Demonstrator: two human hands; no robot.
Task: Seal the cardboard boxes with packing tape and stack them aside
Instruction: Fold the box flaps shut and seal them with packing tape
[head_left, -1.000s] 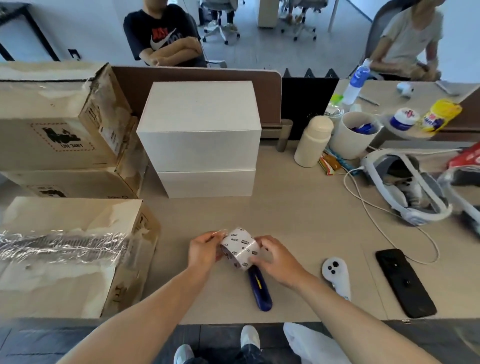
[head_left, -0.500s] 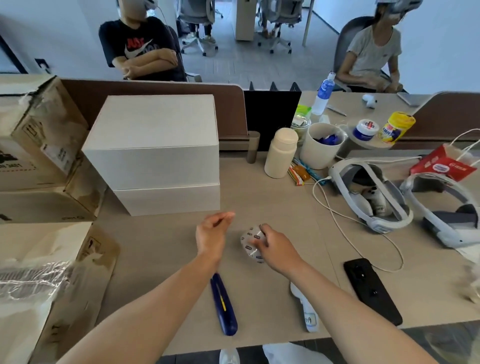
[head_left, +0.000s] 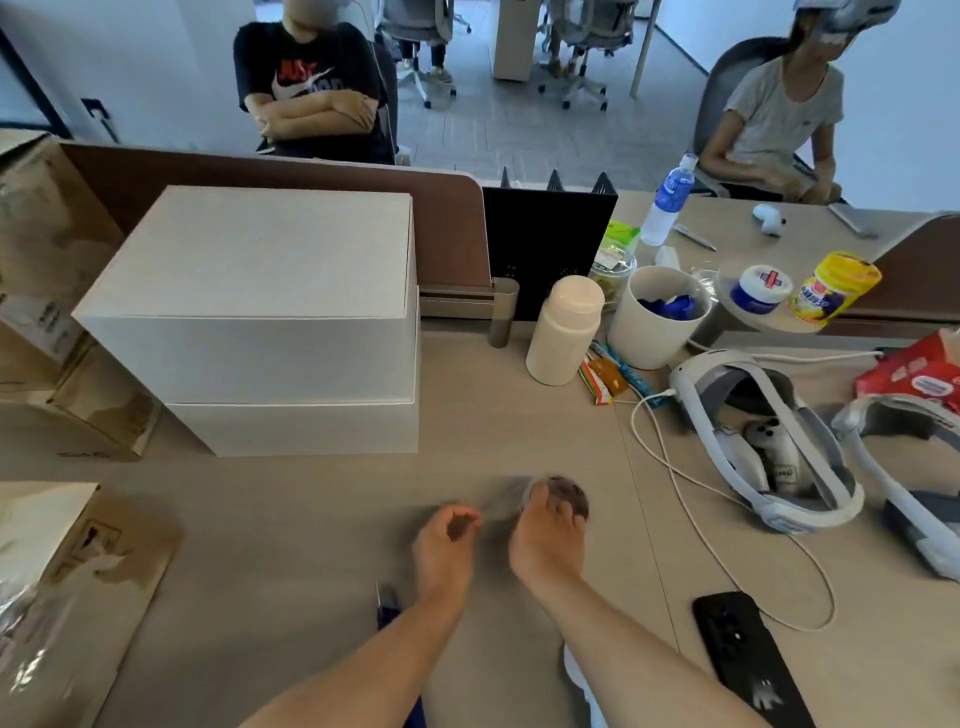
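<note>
My right hand (head_left: 545, 540) grips a small roll of packing tape (head_left: 569, 496), blurred by motion, just above the desk. My left hand (head_left: 447, 540) is close beside it with thumb and fingers curled together, and a blurred grey strip of tape (head_left: 501, 501) runs from the roll to its fingertips. Two white boxes are stacked behind the hands, the top box (head_left: 249, 291) on the lower box (head_left: 311, 431). Brown cardboard boxes stand at the left: a taped one (head_left: 78, 571) near me and a stack (head_left: 47, 260) farther back.
A blue utility knife (head_left: 387, 608) lies partly under my left forearm. A black phone (head_left: 748, 654), two white headsets (head_left: 769, 457) with a cable, a white bottle (head_left: 563, 332) and a cup (head_left: 660, 317) fill the right side. Two people sit beyond the divider.
My left hand let go of the roll, opened, then came back with fingers curled at the tape. The right hand carried the roll forward and right. The view shifted right.
</note>
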